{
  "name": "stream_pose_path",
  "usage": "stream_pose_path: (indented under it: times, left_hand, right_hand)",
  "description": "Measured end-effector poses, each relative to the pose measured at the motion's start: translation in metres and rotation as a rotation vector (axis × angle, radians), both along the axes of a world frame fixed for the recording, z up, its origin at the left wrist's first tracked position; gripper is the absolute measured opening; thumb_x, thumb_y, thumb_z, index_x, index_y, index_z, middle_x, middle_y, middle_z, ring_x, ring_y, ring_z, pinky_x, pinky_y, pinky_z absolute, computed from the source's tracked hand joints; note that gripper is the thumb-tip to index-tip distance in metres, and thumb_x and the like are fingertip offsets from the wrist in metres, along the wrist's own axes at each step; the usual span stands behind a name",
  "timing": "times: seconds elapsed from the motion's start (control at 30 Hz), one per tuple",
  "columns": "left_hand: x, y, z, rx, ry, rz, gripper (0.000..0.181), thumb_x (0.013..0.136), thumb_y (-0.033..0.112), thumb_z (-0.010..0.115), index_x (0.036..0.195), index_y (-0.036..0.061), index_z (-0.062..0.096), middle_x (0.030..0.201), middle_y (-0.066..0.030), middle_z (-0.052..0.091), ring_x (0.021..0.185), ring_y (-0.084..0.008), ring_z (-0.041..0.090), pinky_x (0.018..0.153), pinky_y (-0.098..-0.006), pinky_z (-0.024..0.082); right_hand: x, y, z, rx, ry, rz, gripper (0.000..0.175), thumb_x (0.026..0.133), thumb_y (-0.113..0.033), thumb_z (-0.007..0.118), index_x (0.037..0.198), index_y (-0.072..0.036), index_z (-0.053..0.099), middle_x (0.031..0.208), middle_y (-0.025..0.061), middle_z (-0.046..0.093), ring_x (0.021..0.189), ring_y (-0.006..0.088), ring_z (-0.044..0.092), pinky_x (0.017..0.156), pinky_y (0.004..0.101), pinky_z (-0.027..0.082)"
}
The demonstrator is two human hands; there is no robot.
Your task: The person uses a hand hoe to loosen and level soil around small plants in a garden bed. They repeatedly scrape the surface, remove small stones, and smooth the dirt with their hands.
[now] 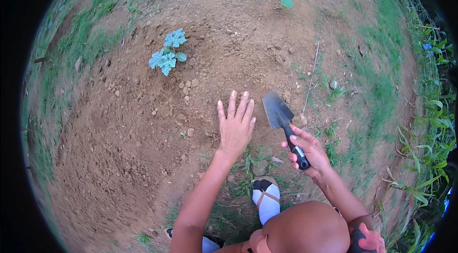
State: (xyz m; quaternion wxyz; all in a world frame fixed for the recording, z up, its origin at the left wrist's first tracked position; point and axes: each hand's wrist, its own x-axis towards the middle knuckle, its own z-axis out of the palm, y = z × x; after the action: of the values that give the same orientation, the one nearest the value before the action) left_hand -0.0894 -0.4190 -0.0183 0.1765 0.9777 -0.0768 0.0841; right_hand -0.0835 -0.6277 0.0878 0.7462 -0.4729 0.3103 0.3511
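My left hand [235,124] is over the brown soil [200,117], palm down with the fingers spread. Whether it presses on the ground I cannot tell. To its right, my right hand [310,149] grips the black handle of a garden trowel [277,110]. The dark metal blade points up and to the left, close to the soil. A label with writing is on the handle. Beyond my left hand, a young plant with pale-veined, lobed leaves [167,59] grows from loosened earth.
A small green seedling [286,1] stands farther off. A thin dry stick [312,74] lies right of the trowel. Small stones [190,132] dot the soil. Long-leaved plants [429,135] line the right edge. My foot in a white sock and sandal [267,199] is below my hands.
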Motion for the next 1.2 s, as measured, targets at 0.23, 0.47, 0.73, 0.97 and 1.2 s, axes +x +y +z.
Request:
stream_pose_path:
  times: [0.23,0.47,0.73,0.97,1.2]
  left_hand:
    - [-0.041,-0.026,-0.025,-0.01,0.108,-0.085,0.057,0.09,0.031,0.058,0.141,0.0089,0.046,0.151,-0.0114,0.037,0.145,-0.0302,0.025,0.115,-0.059,0.017]
    - [-0.041,-0.019,-0.023,0.033,0.102,-0.076,0.056,0.09,0.031,0.058,0.14,0.0084,0.047,0.15,-0.0105,0.039,0.145,-0.0292,0.026,0.115,-0.0584,0.019]
    - [-0.036,-0.026,-0.02,-0.019,0.095,-0.079,0.058,0.087,0.027,0.061,0.139,0.0067,0.047,0.15,-0.011,0.038,0.144,-0.0303,0.026,0.115,-0.0585,0.017]
    - [-0.036,-0.026,-0.023,-0.006,0.078,-0.081,0.057,0.089,0.03,0.058,0.14,0.0075,0.047,0.15,-0.0102,0.039,0.145,-0.0288,0.025,0.114,-0.0589,0.019]
    - [-0.038,-0.029,-0.021,-0.003,0.106,-0.079,0.058,0.088,0.031,0.059,0.14,0.0079,0.047,0.15,-0.0096,0.039,0.145,-0.0289,0.026,0.115,-0.0583,0.019]
  right_hand:
    - [-0.003,0.042,-0.043,-0.301,-0.332,0.191,0.062,0.091,-0.003,0.059,0.147,-0.001,0.031,0.091,0.0119,0.065,0.055,0.013,0.058,0.043,0.0276,0.048]
    - [-0.006,0.015,-0.014,-0.381,-0.524,0.24,0.06,0.093,-0.005,0.058,0.147,-0.001,0.033,0.091,0.0114,0.065,0.054,0.012,0.06,0.044,0.0276,0.052]
    - [0.036,0.042,-0.041,-0.141,-0.234,0.059,0.057,0.092,-0.006,0.061,0.143,-0.005,0.036,0.085,0.0099,0.064,0.049,0.0129,0.057,0.035,0.0283,0.045]
    - [0.013,0.015,-0.051,-0.54,-0.861,0.33,0.061,0.09,0.0,0.059,0.146,0.0,0.036,0.09,0.0111,0.065,0.048,0.0105,0.056,0.038,0.025,0.044]
    - [0.054,-0.023,-0.029,-0.372,-0.302,0.052,0.06,0.091,-0.005,0.059,0.146,-0.001,0.036,0.082,0.0098,0.065,0.045,0.011,0.056,0.034,0.0269,0.043]
